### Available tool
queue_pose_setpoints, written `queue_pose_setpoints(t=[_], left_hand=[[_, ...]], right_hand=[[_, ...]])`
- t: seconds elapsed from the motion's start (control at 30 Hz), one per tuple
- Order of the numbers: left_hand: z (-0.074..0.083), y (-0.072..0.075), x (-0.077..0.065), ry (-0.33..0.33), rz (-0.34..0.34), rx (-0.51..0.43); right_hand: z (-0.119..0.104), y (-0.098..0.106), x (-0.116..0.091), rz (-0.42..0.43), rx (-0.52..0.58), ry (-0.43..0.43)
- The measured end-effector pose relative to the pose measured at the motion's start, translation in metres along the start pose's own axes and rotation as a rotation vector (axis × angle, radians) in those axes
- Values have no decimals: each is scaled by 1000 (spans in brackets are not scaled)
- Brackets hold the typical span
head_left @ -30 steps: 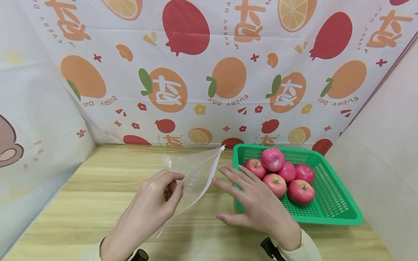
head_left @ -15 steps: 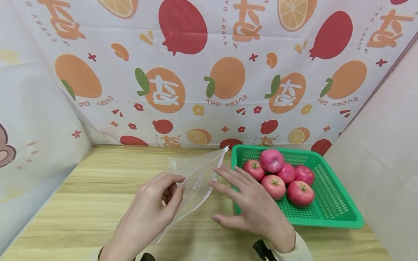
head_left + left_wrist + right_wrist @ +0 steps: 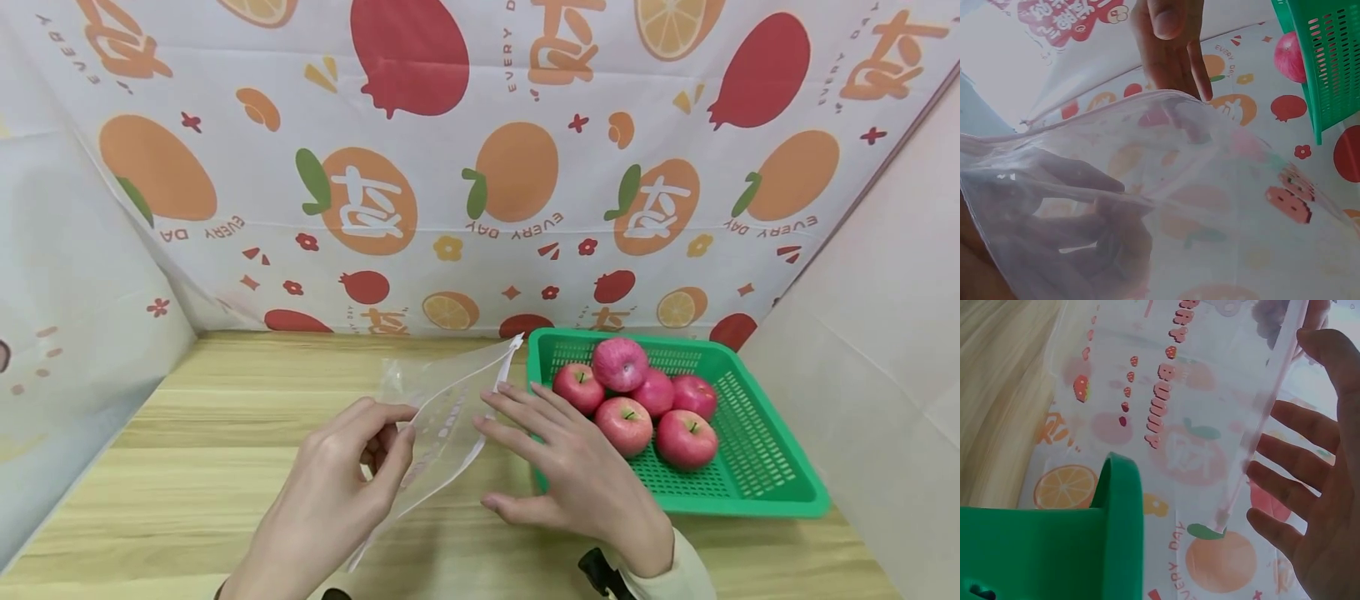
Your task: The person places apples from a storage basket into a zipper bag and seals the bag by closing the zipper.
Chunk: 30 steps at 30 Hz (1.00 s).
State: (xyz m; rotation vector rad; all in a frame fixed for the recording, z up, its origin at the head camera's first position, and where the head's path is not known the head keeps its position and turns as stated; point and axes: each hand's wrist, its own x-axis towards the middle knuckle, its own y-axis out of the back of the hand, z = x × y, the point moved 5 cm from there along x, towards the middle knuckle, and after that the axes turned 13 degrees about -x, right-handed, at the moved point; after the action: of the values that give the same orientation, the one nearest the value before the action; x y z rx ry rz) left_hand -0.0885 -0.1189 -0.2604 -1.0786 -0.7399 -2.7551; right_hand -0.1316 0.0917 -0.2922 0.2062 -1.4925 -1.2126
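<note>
Very little changes over the last second: the whole head view slides slightly, while both hands and the clear bag (image 3: 442, 442) between them keep almost the same arrangement. That steadiness suggests the work is at a holding stage, with the bag's mouth parted rather than pressed together, though how far it gapes is hard to judge through the thin film.

The left hand (image 3: 341, 467) pinches the near edge of the bag between thumb and forefinger, its other fingers curled beneath and its back turned up. The left wrist camera sees these fingers through the film; whether any are inside I cannot tell. The right hand (image 3: 577, 467) holds nothing. It is spread wide, palm facing the bag, thumb well apart from the other fingers, with fingertips lying along the white zip strip (image 3: 504, 367) and seeming to touch it lightly. The slider (image 3: 517, 342) sits at the strip's far end, beyond the right fingertips.

The green basket (image 3: 750, 507) stands just right of the right hand, which overlaps its left side in the head view. Six red apples (image 3: 687, 440) lie in it, apart from the left hand and beyond the right wrist
</note>
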Motion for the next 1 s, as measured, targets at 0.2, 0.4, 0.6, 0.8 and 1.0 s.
queue_pose_setpoints(t=[0.2,0.4,0.6,0.8,1.0], left_hand=[[2,4,0,11,3,12],[1,10,1,48,18,45],[-3,13,1,105,27,55],[-9,15,1,98,10,66],[-14,17,3,94,-19,105]], right_hand=[[1,-2,-2,-7,-25,5],[3,-4,-2,-1,-86,49],[4,-3,-4,28,-114,84],[4,0,-5,60,-126,111],[5,2,-4,66,-143,117]])
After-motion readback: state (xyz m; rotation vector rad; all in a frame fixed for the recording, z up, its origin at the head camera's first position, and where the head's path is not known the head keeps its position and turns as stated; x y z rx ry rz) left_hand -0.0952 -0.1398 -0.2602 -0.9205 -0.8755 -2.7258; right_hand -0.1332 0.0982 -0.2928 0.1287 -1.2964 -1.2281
